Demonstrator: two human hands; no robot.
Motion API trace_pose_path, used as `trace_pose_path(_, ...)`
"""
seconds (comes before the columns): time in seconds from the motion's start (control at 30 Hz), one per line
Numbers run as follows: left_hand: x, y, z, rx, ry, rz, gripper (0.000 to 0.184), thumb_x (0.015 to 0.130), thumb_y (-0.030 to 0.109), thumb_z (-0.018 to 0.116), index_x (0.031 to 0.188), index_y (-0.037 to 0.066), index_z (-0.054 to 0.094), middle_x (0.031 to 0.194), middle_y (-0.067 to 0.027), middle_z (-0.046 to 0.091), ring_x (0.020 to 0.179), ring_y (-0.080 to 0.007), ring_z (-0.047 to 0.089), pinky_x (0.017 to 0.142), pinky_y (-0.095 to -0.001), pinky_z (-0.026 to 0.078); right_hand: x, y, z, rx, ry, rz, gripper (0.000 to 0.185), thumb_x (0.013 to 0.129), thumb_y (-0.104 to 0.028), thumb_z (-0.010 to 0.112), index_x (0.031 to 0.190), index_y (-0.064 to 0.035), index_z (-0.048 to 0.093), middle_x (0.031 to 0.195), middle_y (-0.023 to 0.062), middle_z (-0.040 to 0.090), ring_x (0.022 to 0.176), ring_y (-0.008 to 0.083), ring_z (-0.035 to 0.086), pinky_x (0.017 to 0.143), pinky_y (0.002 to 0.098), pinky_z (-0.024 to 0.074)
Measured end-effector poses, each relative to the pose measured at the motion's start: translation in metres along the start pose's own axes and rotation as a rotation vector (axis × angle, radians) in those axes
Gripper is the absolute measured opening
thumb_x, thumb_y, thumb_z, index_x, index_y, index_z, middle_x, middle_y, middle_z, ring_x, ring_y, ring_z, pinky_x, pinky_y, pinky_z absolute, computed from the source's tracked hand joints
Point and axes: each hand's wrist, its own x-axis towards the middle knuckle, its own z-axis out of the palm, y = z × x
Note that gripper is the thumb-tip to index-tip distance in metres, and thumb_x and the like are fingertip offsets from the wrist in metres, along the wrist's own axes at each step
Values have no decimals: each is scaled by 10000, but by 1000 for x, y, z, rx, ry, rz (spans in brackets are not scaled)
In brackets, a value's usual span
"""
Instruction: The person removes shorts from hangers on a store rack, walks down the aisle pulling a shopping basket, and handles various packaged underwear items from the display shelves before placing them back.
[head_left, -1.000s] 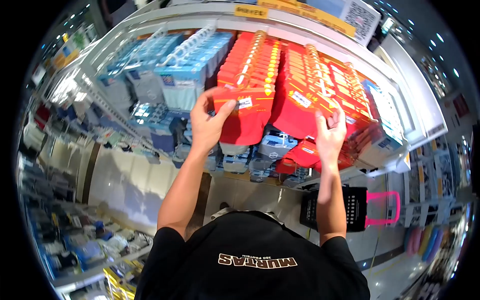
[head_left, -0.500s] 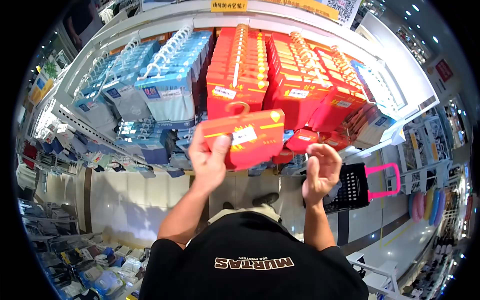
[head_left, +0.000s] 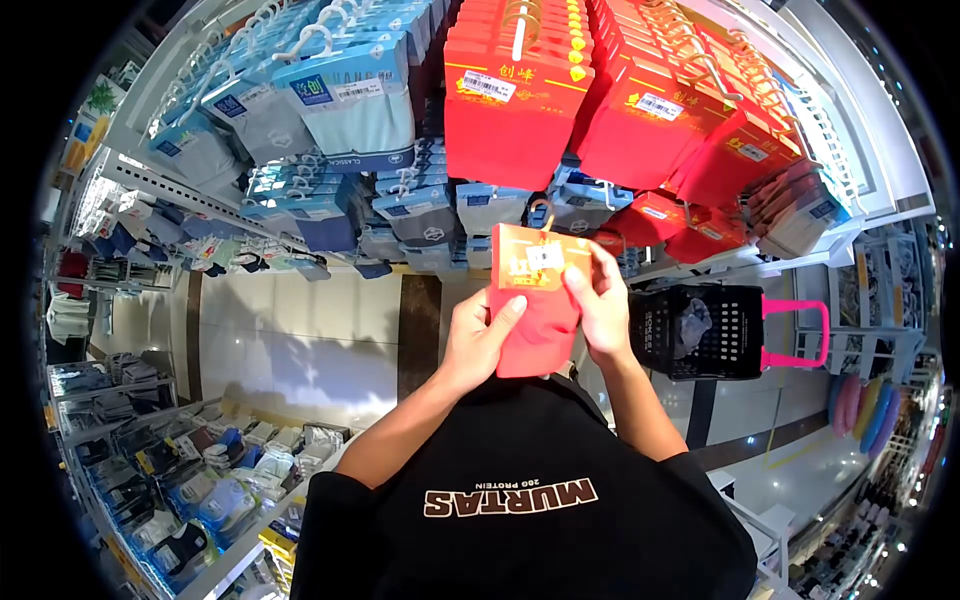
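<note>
Between my hands, in front of my chest, is a red hanging pack with a yellow-printed card top, a white barcode label and a hook. My left hand grips its left side, thumb lying across the front. On the other side my right hand is closed on the upper right edge, its thumb on the front by the label; its other fingers are partly hidden behind. Just beyond hang rows of similar red packs on display hooks. What the pack contains cannot be made out fully.
Blue-topped packs hang on the rack's left, with more on a lower row. A black shopping basket with a pink handle stands on the floor at right, clear plastic inside. Behind me on the left is a bin of packaged goods.
The red pack has come closer to my body and turned upright. My right hand, open and apart before, now holds it along with my left. The view has shifted nearer the rack.
</note>
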Motion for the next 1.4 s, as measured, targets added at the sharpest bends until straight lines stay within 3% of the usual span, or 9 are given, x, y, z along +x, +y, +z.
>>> trace_pose_path(0.1,5,-3,7,54,81,54,194,970,95,631,1104,-43,650,1005,-76,712,871,-95,658,777,-272,547,-12,-7,-9,-439,62,-203,696,826,-157,788,1412,-19,439,1324,158,548,1195,242,541,985,406,448)
trace_pose_path(0.23,12,-21,12,101,147,23,133,922,100,702,966,-21,669,873,-46,703,780,-81,639,705,-264,532,-30,-19,-2,-527,-399,-244,704,754,-181,859,1347,-4,522,1311,113,550,1217,220,537,1024,343,439)
trace_pose_path(0.37,21,-25,17,-103,153,-49,149,930,129,705,940,-12,657,838,-37,684,734,-71,617,657,-237,507,-41,-11,13,-296,-242,32,635,807,-173,817,1347,13,541,1277,109,583,1153,189,567,997,322,455)
trace_pose_path(0.6,17,-31,15,-111,-1,-126,237,955,104,660,1158,-14,630,1061,-101,676,953,-141,662,802,-282,561,-31,5,-4,-87,-90,226,335,1013,-201,568,1250,30,622,1050,82,693,887,96,623,800,248,511)
trace_pose_path(0.73,14,-29,9,-129,-25,-153,250,950,87,656,1179,-9,629,1108,-101,659,985,-144,653,836,-293,562,-30,0,3,47,-40,304,369,1055,-310,480,1177,-11,658,774,10,667,535,29,534,444,198,420)
trace_pose_path(0.77,13,-32,6,-115,-20,-148,244,951,81,651,1176,-9,628,1109,-100,659,985,-148,655,839,-298,562,-29,11,-3,57,-80,286,378,1061,-319,458,1184,-14,645,882,44,690,657,75,614,565,225,506)
trace_pose_path(0.9,14,-29,-4,-348,30,-169,234,957,55,623,1183,-7,611,1130,-113,658,997,-180,663,871,-332,559,-19,14,-3,379,-45,448,382,1065,-272,444,1254,33,578,1170,132,663,1009,197,654,904,321,523)
trace_pose_path(1.1,19,-12,-5,-587,78,-246,315,927,28,657,1232,0,584,1082,-71,657,933,-144,646,888,-290,538,-11,22,-10,438,-13,565,374,1065,-266,436,1288,10,555,1204,124,650,1044,235,658,909,381,547)
trace_pose_path(1.4,14,-26,-2,-54,-145,-17,620,777,-17,802,1333,16,530,1115,-47,569,1019,-125,574,853,-273,500,-14,9,6,424,21,529,380,1071,-314,429,1265,-18,568,1080,88,650,933,187,654,828,351,558)
